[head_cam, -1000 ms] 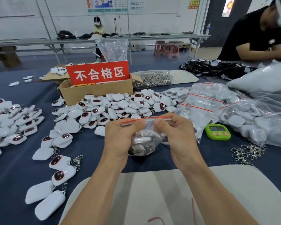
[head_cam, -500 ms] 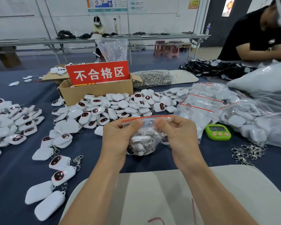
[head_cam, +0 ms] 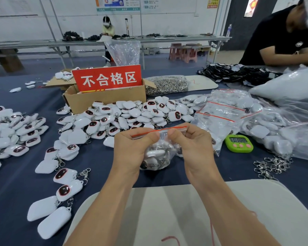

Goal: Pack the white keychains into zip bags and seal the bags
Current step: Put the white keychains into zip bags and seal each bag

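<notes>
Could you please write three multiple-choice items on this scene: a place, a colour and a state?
1. Where is the green digital timer? A. on the dark blue table cover; B. on the floor; C. on a shelf.
2. What colour is the seal strip of the held clear plastic zip bag? A. blue; B. red; C. yellow.
3. How is that bag held? A. left hand and right hand both pinch its top; B. one hand only; C. it lies untouched.
Answers: 1 A, it sits on the cover; 2 B, a red line runs along the top; 3 A, both hands' fingertips meet on the strip.
</notes>
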### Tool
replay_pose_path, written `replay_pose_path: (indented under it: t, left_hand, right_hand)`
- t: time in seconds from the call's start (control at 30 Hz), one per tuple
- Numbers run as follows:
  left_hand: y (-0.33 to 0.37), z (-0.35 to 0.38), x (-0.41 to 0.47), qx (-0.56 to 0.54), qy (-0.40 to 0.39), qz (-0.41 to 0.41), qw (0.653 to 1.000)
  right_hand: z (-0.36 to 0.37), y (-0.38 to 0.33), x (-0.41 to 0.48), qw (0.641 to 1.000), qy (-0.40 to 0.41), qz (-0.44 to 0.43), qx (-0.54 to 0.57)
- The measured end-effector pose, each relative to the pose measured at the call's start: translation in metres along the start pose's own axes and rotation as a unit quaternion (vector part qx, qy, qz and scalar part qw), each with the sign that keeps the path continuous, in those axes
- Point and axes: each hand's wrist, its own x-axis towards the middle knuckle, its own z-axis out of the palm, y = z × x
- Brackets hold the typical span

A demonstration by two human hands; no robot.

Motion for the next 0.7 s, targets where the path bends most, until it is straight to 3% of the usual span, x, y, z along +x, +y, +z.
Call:
replay_pose_path:
  t: [0.23, 0.7]
  left_hand:
    - [0.0024, -0.0002, -0.0034, 0.030, -0.054, 0.044, 0.997]
    - [0.0036, 0.0030, -0.0036, 0.033, -0.023, 0.032, 0.999]
  right_hand:
    - [0.0005, 0.0012, -0.0019, 0.999, -0.015, -0.030, -0.042]
    - [0.0036, -0.0003, -0.0033, 0.995, -0.046, -0.054, -0.073]
